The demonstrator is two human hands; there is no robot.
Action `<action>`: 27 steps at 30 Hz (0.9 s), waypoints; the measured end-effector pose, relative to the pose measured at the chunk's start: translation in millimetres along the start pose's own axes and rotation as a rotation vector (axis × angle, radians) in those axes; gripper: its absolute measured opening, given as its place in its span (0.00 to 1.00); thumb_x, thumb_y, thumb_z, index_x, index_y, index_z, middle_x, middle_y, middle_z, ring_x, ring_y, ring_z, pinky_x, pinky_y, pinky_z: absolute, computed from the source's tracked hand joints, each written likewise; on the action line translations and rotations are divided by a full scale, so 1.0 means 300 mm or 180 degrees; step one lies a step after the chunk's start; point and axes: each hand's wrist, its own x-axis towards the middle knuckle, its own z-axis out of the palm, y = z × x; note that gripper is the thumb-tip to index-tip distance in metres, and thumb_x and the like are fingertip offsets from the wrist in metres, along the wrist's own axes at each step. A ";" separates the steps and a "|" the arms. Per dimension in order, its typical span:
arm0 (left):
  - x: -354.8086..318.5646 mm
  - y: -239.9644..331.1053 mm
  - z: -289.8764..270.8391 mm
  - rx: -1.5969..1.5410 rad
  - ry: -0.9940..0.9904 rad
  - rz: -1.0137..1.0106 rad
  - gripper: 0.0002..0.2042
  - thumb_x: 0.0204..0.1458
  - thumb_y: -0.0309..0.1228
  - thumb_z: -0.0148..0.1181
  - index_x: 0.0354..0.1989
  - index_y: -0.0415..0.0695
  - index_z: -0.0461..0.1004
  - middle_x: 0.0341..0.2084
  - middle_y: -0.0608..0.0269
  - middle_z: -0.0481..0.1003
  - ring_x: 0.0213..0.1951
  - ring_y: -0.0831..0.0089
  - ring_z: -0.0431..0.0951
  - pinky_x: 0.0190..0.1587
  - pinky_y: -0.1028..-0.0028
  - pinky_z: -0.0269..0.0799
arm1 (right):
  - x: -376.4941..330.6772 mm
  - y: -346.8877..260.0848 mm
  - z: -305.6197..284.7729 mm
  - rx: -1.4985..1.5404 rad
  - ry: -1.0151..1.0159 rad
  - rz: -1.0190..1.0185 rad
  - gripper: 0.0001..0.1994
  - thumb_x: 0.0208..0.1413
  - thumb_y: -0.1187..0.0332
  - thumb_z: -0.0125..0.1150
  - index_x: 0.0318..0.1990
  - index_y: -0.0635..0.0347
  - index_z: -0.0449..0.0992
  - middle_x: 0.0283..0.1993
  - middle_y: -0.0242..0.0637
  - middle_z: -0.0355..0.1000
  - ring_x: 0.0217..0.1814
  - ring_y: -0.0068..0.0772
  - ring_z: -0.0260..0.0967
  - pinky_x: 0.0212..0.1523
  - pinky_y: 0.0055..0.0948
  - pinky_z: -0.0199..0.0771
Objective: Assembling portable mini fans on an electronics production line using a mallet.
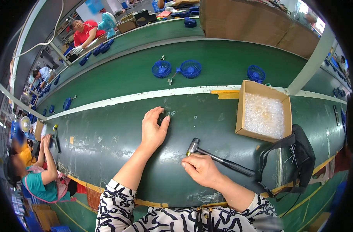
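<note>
My left hand (153, 129) rests over the green work table (106, 143), thumb and fingers apart, holding nothing that shows. Right by its fingertips lie a few tiny clear rings (171, 113), and one more small ring (195, 116) sits farther right. My right hand (202, 170) is closed in a pinch low over the table; whatever its fingers hold is hidden or too small to name. Just beyond it lies a hammer (234, 167) with a black grip, its metal head pointing up-left beside my knuckles.
To the right stands an open cardboard box (240, 108) of small clear pieces, with a black bag (303, 154) nearer me. Blue round fan grilles (190, 69) lie on the green conveyor (126, 81) behind a white rail. A co-worker (45, 174) sits at the left beside another hammer (57, 139).
</note>
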 end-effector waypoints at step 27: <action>0.603 0.131 0.419 0.1578 -0.0961 0.0862 0.29 0.52 0.34 0.65 0.65 0.50 0.66 0.67 0.50 0.60 0.64 0.44 0.65 0.63 0.47 0.62 | 0.000 0.028 -0.006 0.0221 -0.0038 -0.0044 0.06 0.60 0.71 0.59 0.39 0.66 0.75 0.31 0.43 0.71 0.29 0.47 0.73 0.29 0.41 0.74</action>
